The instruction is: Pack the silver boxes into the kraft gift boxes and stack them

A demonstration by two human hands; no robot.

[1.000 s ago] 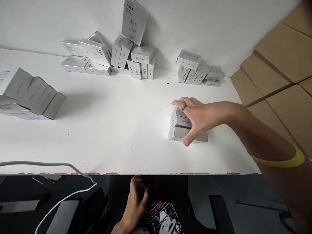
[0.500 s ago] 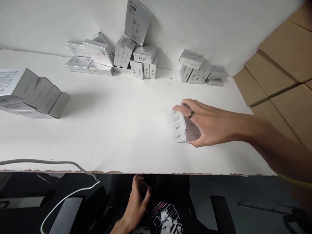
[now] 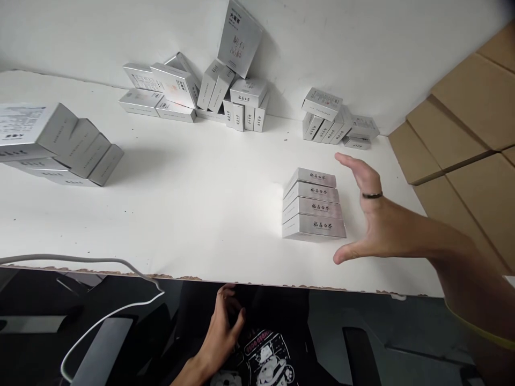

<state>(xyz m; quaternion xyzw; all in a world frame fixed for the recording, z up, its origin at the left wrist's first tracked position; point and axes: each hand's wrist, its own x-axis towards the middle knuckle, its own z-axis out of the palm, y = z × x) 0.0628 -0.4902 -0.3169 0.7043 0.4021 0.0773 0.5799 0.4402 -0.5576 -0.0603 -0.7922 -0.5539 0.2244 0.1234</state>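
Note:
A row of several silver tea boxes [image 3: 311,206] stands pressed together on the white table [image 3: 201,214], their Chinese labels facing up towards me. To the right of this row is my right hand [image 3: 370,214], a ring on one finger. Its thumb and fingers are spread wide, apart from the boxes, with nothing in them. Below the table edge my left hand [image 3: 225,327] rests on my lap, fingers loosely bent and the thumb apart. It appears to hold nothing.
More silver boxes [image 3: 173,88] are piled along the wall, with another cluster [image 3: 325,120] at the back right. A stack of boxes [image 3: 76,145] stands on the left. Brown cartons [image 3: 450,128] line the right side. A white cable [image 3: 120,262] crosses the front left edge.
My right hand has let go of the row of tea boxes and drawn back to the right, opening. The labels now show on the right side instead of the left. My left hand stays on my lap.

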